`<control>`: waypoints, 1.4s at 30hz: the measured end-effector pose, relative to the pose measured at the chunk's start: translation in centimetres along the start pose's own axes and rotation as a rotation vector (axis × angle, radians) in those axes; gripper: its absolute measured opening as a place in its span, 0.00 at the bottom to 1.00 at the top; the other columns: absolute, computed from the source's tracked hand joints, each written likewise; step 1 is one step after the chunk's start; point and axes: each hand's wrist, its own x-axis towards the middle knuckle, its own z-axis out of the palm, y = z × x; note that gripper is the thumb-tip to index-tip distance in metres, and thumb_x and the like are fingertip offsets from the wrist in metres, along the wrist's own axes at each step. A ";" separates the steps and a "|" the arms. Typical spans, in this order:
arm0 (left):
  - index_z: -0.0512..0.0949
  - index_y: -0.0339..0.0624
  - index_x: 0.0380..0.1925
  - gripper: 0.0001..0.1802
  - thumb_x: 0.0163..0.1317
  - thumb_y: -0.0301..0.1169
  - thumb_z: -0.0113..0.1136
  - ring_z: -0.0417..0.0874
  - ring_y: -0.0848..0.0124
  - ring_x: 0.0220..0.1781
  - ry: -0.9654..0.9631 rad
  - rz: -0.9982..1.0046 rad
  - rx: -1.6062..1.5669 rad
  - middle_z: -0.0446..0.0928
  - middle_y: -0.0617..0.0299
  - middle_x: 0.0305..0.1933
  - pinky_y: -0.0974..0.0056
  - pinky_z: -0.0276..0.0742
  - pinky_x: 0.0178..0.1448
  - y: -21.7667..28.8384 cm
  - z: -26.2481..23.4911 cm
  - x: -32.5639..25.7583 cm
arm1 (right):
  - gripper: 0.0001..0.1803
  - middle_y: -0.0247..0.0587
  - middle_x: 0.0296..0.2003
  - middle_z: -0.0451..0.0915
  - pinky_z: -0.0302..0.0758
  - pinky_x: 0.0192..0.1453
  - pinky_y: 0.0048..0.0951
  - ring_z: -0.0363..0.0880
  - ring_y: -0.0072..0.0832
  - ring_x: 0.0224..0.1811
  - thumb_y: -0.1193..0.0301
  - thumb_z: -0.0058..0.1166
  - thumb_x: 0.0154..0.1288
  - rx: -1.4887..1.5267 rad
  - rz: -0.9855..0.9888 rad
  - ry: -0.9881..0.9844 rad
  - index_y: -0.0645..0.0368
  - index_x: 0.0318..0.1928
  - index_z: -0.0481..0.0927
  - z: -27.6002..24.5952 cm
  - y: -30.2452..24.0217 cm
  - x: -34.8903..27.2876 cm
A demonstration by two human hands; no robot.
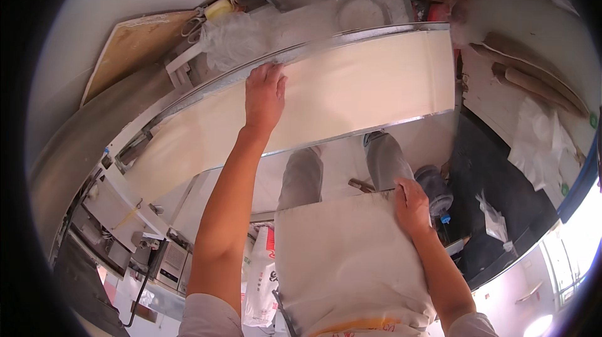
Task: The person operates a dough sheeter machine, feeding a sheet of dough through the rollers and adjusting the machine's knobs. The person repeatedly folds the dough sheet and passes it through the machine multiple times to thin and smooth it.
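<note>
A long cream-coloured sheet (364,80), smooth like a belt or rolled dough, stretches across the machine bed in front of me. My left hand (266,92) reaches over it, palm down. Its fingers are slightly bent and lie at the far metal rim (320,45), with the thumb a little apart. Low on the right, my right hand (412,207) is beside the hem corner of my pale apron (345,243). Those fingers are curled; whether they pinch the cloth or anything else is hidden.
Crumpled clear plastic (232,45) lies beyond the bed at the left, near a leaning wooden board (135,48). A blue-capped water jug (436,189) stands low at the right. White plastic bags (544,142) lie farther right, and a printed sack (260,283) stands below my left arm.
</note>
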 end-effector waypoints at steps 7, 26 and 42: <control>0.86 0.43 0.44 0.09 0.63 0.25 0.69 0.82 0.56 0.49 0.115 0.020 0.043 0.84 0.59 0.45 0.53 0.77 0.56 -1.5 1.3 -0.6 | 0.08 0.51 0.38 0.84 0.80 0.47 0.44 0.83 0.51 0.42 0.81 0.58 0.67 0.037 0.087 -0.041 0.62 0.46 0.82 -0.5 1.0 1.9; 0.79 0.40 0.43 0.11 0.62 0.19 0.67 0.82 0.54 0.45 -0.158 0.039 -0.114 0.82 0.55 0.43 0.53 0.79 0.50 0.0 -0.2 -6.8 | 0.19 0.43 0.46 0.82 0.76 0.55 0.43 0.77 0.45 0.51 0.89 0.58 0.59 0.109 -0.586 0.142 0.60 0.50 0.82 6.3 -9.2 26.2; 0.80 0.39 0.48 0.16 0.60 0.19 0.68 0.81 0.52 0.48 -0.042 -0.100 -0.231 0.81 0.55 0.46 0.51 0.77 0.55 -0.1 -1.1 -7.9 | 0.18 0.39 0.44 0.79 0.73 0.58 0.45 0.75 0.42 0.53 0.83 0.61 0.55 -0.217 -0.786 -0.055 0.58 0.48 0.80 9.2 -10.0 29.9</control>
